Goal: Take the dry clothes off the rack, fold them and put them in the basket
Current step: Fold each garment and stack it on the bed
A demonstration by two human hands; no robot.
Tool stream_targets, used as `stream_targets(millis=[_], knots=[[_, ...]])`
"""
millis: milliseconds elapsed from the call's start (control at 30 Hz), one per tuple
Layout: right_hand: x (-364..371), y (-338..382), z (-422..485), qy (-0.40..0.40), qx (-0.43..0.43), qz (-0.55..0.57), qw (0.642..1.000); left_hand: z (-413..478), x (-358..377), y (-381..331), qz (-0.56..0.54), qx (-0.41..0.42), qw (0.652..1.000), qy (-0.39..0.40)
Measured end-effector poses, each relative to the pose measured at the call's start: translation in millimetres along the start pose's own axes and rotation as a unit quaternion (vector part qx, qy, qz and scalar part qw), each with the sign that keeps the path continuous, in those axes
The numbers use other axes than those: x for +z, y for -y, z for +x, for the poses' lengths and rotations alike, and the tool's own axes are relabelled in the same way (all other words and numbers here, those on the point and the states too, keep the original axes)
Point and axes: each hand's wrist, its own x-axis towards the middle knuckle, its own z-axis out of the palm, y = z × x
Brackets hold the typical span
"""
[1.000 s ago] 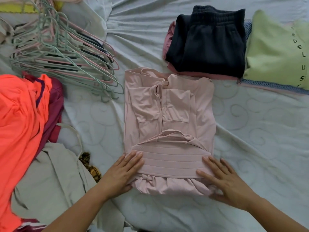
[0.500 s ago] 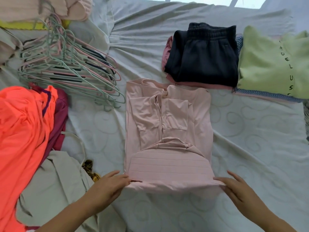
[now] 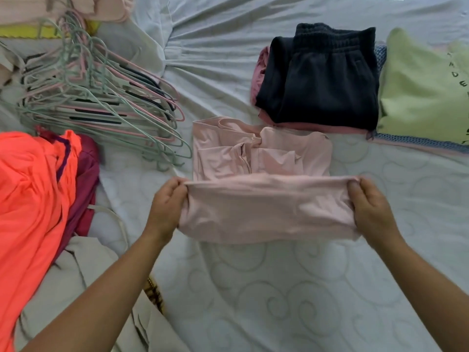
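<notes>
Pink top point(image 3: 264, 212): it is in the middle of the bed, in front of the person. Its near part is held up by both hands. Its far part lies flat on the bed with the sleeves folded in.
Left hand point(image 3: 166, 207): its fingers and thumb pinch the left end of the pink top's raised edge.
Right hand point(image 3: 370, 207): it pinches the right end of the same edge. The two hands are wide apart, and the edge is pulled straight between them.
Bed point(image 3: 279, 301): it has a pale sheet with curly swirls on it.
Beige cloth point(image 3: 76, 270): it lies crumpled at the near left, partly under the left arm.
Orange cloth point(image 3: 33, 189): it is a big, bright heap on the left, lying over a dark red cloth point(image 3: 86, 179).
Hangers point(image 3: 101, 102): green and pink ones lie in a pile at the far left.
Black pants point(image 3: 322, 80): they are folded and sit on something pink, just past the pink top.
Green top point(image 3: 421, 95): it is folded at the far right, beside the black pants.
</notes>
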Motion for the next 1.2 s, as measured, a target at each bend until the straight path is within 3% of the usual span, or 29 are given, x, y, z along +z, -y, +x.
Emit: stream_targets(millis=[100, 233, 300, 367, 433, 567, 667, 733, 800, 900, 1000, 1100, 1200], knots=[[5.8, 10.7, 56.9, -0.001, 0.012, -0.047, 0.999, 52.7, 18.0, -13.2, 0.0, -0.018, 0.999, -0.036], [24.5, 7.9, 126.8, -0.016, 0.075, -0.077, 0.994, 131.0, 41.4, -17.1, 0.099, 0.001, 0.993, -0.062], [32.2, 2.4, 149.8, -0.055, 0.121, -0.032, 0.991, 159.1, 50.0, -13.8, 0.152, 0.005, 0.985, -0.084], [34.6, -0.2, 150.8, -0.078, 0.172, 0.114, 0.975, 171.0, 52.4, -7.3, 0.175, -0.004, 0.977, -0.126], [35.2, -1.2, 130.5, -0.082, 0.168, 0.183, 0.965, 165.3, 47.5, -4.7, 0.12, -0.02, 0.98, -0.158], [46.1, -9.9, 69.5, -0.1, 0.1, 0.073, 0.987, 105.0, 49.3, -3.8, -0.068, -0.012, 0.988, -0.139], [66.4, -15.2, 68.3, -0.112, 0.106, -0.014, 0.988, 56.8, 67.4, 16.1, 0.065, -0.012, 0.995, -0.075], [76.8, -15.5, 81.5, -0.128, 0.13, -0.047, 0.982, 54.0, 75.3, 33.2, 0.204, -0.051, 0.973, -0.099], [76.8, -15.5, 92.7, -0.147, 0.152, -0.043, 0.976, 65.4, 82.1, 33.5, 0.247, -0.102, 0.955, -0.129], [64.1, -16.6, 93.3, -0.132, 0.207, 0.015, 0.969, 78.5, 88.6, 22.1, 0.182, -0.17, 0.963, -0.105], [58.4, -16.0, 72.4, -0.052, 0.236, 0.06, 0.968, 80.6, 77.3, 18.5, 0.098, -0.216, 0.969, -0.065], [45.5, -12.0, 49.3, -0.021, 0.271, 0.076, 0.959, 63.9, 67.2, 11.3, -0.031, -0.27, 0.962, 0.021], [24.5, -12.2, 15.3, -0.015, 0.283, 0.045, 0.958, 18.3, 59.6, 13.0, -0.048, -0.297, 0.949, 0.089]])
